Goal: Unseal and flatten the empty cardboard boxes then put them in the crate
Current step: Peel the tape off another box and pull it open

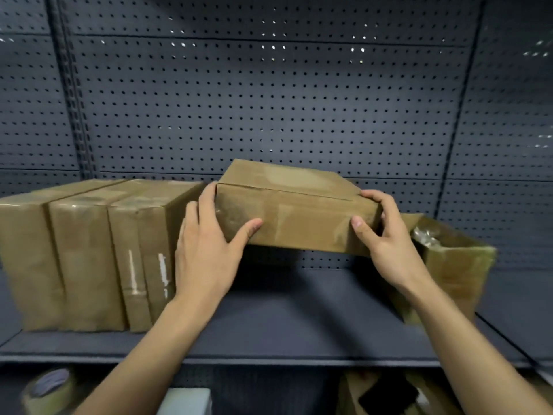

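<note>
A sealed brown cardboard box (299,205), flat and taped along its top, hangs in the air above the dark shelf (269,324). My left hand (206,244) grips its left end, thumb on the front face and fingers round the side. My right hand (386,235) grips the right end, thumb on the front and fingers over the top corner. Three more taped boxes (86,253) stand upright side by side on the shelf's left. No crate is in view.
An open cardboard box (454,271) with crumpled clear plastic inside stands at the shelf's right, just behind my right wrist. A pegboard wall (269,100) backs the shelf. Below the shelf edge lie a tape roll (48,390), a pale object and brown cardboard.
</note>
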Demonstrator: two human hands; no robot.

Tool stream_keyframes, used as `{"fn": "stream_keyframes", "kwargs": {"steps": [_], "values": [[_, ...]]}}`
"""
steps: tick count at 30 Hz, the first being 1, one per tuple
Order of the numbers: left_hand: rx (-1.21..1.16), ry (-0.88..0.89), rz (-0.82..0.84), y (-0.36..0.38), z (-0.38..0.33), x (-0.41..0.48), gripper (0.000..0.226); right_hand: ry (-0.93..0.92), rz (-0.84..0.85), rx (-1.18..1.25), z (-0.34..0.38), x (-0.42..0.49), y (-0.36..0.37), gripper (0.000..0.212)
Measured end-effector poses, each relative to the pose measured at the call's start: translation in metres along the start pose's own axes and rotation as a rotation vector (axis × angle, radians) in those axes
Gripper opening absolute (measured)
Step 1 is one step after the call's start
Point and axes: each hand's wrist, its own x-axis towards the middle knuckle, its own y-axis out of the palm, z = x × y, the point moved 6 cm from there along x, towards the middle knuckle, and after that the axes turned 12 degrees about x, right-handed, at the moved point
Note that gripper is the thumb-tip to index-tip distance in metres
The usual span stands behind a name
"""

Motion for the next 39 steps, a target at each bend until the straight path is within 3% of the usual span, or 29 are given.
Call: {"fn": "stream_keyframes", "kwargs": {"steps": [13, 20, 28, 32, 35, 39], "values": [[-0.064, -0.177, 0.366, 0.091, 0.067, -0.079, 0.079, 0.231, 0.111, -0.177, -0.112, -0.054, 0.008, 0.041], [-0.013, -0.186, 0.429, 0.101, 0.086, -0.102, 0.080, 0.245, 0.153, -0.248, -0.134, -0.075, 0.020, 0.042], [0.197, -0.075, 0.498, 0.092, 0.086, -0.102, 0.085, 0.295, 0.178, -0.231, -0.136, -0.083, 0.025, 0.042], [0.423, 0.002, 0.420, 0.082, 0.076, -0.095, 0.078, 0.308, 0.189, -0.218, -0.134, -0.085, 0.022, 0.058], [0.421, 0.149, 0.353, 0.085, 0.053, -0.078, 0.069, 0.255, 0.180, -0.297, -0.131, -0.086, 0.026, 0.070], [0.413, 0.325, 0.455, 0.117, 0.013, -0.062, 0.058, 0.200, 0.166, -0.360, -0.130, -0.087, 0.031, 0.074]]}}
